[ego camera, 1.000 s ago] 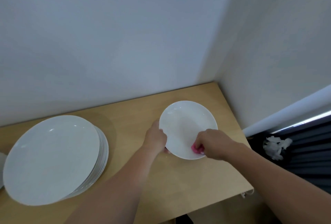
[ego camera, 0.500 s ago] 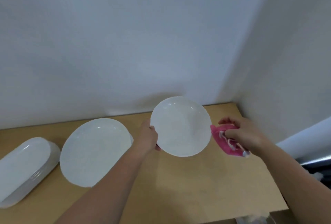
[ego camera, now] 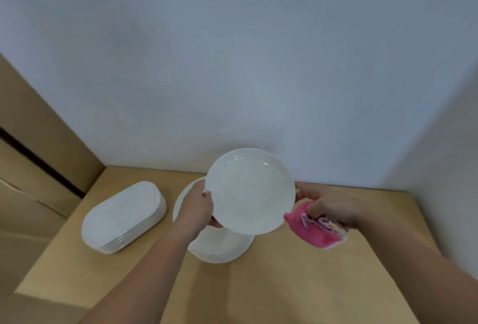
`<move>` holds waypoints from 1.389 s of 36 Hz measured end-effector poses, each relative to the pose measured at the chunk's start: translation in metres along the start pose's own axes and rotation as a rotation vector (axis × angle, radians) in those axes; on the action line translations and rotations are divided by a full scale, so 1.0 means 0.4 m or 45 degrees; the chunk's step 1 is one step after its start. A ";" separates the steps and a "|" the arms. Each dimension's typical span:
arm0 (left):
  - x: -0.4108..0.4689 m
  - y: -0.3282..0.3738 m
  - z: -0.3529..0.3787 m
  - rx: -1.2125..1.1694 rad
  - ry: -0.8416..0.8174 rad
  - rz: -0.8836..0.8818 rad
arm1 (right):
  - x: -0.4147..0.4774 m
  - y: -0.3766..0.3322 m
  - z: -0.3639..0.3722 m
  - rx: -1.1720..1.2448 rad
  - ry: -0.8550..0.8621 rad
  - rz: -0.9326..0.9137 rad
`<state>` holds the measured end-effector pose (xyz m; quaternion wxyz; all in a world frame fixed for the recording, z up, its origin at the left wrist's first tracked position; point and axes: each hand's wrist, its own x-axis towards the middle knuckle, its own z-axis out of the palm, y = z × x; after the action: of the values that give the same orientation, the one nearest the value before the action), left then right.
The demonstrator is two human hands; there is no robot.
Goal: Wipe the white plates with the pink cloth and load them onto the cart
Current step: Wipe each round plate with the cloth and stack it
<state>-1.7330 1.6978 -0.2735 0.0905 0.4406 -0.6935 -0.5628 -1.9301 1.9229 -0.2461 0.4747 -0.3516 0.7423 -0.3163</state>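
- You are holding the round white plate (ego camera: 249,191) up in the air above the table (ego camera: 284,285), tilted with its face toward you. I think this is so that you can check the surface and reach it with the cloth.
- Your left hand (ego camera: 198,207) is gripping the left rim of the plate, with the thumb over the front and the fingers curled behind. This hand seems to be carrying most of the weight.
- Your right hand (ego camera: 328,207) is clutching the pink cloth (ego camera: 315,231), which is bunched just beside the lower right rim of the plate. The far fingers of this hand seem to be touching the right rim too, probably to steady it.
- The stack of round plates (ego camera: 219,248) is lying on the table directly under the held plate. The stack of oblong plates (ego camera: 124,217) is lying apart from it, to the left. I judge that both are the supply waiting to be wiped.
- The held plate and your left hand are hiding most of the round stack, so I cannot count it.
- Whether the cloth is really touching the plate is hard to make out.
- The cart is not appearing in view, so I cannot tell where the plate has to go.
- The brown panels (ego camera: 38,142) at the far left are blurred, and I cannot tell what they are.
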 end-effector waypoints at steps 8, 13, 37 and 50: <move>0.005 -0.053 -0.091 0.051 0.080 -0.092 | 0.096 -0.046 0.076 -0.018 -0.043 -0.045; 0.015 -0.091 -0.123 0.298 0.119 -0.072 | 0.136 -0.055 0.118 -0.025 -0.069 -0.001; 0.064 -0.193 -0.143 1.049 0.219 0.050 | 0.175 -0.064 0.195 -0.080 -0.089 0.141; 0.073 -0.212 -0.132 1.179 0.231 0.057 | 0.186 -0.056 0.199 -0.158 -0.069 0.187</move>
<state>-1.6743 1.6418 -0.3385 -0.0431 0.4671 -0.8701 -0.1514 -1.8736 1.8386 -0.2917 0.4939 -0.3333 0.7711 -0.2244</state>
